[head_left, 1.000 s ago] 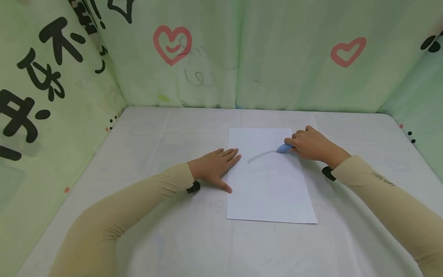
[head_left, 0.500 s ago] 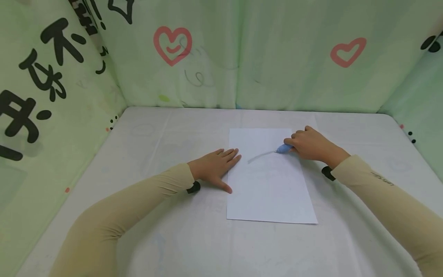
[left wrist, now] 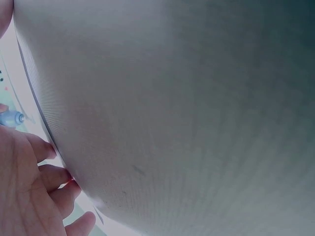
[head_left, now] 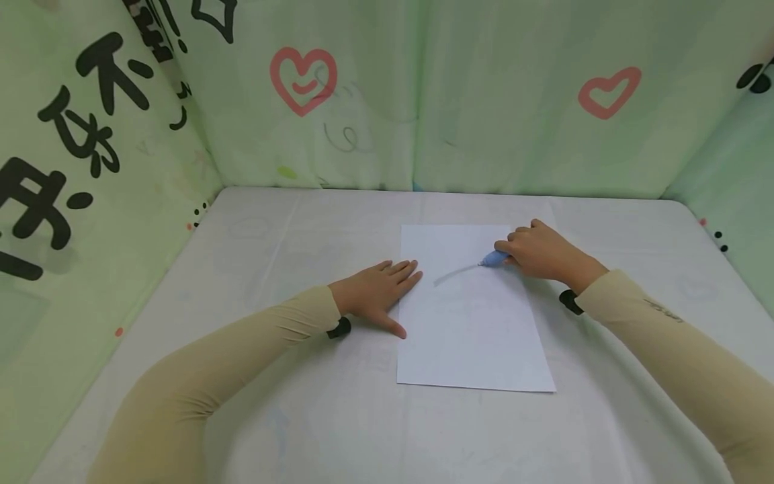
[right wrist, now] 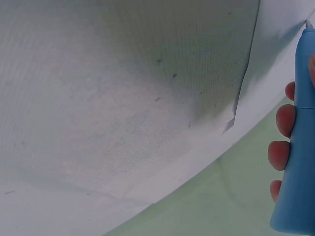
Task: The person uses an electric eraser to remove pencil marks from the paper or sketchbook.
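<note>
— Paper [head_left: 474, 316] from the head view: where is it?

— Flat on the white table [head_left: 272, 403], lengthwise away from me. My left hand [head_left: 376, 294] lies flat on its left edge, fingers straight. My right hand [head_left: 541, 254] curls round a blue pen [head_left: 494, 259] at the paper's upper right.

— Left wrist view?

— Fingers [left wrist: 47, 150] relaxed at the paper's edge [left wrist: 37, 105].

— Right wrist?

— Fingertips [right wrist: 278, 155] wrapped on the pen's [right wrist: 298, 162] barrel beside the paper [right wrist: 275, 73].
</note>
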`<state>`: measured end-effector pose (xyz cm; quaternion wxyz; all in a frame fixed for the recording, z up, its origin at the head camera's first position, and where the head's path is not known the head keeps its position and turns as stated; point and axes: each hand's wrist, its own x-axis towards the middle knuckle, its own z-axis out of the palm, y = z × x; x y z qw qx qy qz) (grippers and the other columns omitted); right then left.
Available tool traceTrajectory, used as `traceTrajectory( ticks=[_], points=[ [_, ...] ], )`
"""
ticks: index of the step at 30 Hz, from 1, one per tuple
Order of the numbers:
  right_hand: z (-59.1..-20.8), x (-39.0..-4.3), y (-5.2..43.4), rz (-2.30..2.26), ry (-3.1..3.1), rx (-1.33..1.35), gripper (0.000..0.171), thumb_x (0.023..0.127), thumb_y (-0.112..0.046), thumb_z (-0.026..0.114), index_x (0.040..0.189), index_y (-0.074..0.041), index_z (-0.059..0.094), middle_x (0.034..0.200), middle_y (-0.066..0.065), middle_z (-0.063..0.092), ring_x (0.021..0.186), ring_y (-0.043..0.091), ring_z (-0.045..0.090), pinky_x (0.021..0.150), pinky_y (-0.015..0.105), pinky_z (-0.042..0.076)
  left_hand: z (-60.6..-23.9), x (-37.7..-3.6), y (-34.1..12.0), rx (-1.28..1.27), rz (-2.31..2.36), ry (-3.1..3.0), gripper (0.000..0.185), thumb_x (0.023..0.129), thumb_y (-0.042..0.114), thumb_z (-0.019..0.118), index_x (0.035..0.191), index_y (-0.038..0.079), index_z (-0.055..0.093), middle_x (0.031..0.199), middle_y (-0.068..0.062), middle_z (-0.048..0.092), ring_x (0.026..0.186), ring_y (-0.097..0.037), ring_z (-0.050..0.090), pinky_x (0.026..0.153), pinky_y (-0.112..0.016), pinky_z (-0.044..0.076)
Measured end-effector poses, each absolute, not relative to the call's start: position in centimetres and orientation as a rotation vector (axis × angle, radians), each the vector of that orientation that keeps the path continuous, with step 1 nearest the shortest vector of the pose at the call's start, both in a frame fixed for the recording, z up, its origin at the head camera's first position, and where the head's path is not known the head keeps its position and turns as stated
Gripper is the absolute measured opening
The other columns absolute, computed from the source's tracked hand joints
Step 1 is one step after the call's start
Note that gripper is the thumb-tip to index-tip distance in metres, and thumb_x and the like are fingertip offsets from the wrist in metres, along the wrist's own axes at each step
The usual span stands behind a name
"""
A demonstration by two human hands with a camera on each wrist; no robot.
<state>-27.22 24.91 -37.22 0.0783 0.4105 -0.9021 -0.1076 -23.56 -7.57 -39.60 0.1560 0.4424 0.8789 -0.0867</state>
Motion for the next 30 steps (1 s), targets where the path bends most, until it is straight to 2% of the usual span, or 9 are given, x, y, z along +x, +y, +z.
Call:
traceTrajectory(
  ticks=[15,30],
  points=[
    [-37.25,-27.31,24.58,-0.318,-2.716,1.226,0.018,0.08,-0.013,0.072,0.092,-0.008,0.059,0.071,0.008,0.062,0.068,0.027,0.06,0.063,0.042,0.044,-39.73,-23.52,-7.36,1.264,-0.265,2.514,0.112,0.076,0.079,0.047,0.152,0.009,0.003,0.16,-0.01,0.001,0.148,-0.022,0.005,0.12,-0.041,0.011],
    [-37.09,-27.08,24.75,-0.314,-2.649,1.255,0.019,0.078,-0.011,0.074,0.089,-0.009,0.058,0.066,0.006,0.058,0.062,0.025,0.057,0.058,0.037,0.04,-39.67,-23.66,-7.54,1.272,-0.259,2.516,0.112,0.076,0.079,0.047,0.152,0.009,0.003,0.16,-0.011,0.001,0.148,-0.022,0.005,0.12,-0.04,0.011]
  ],
)
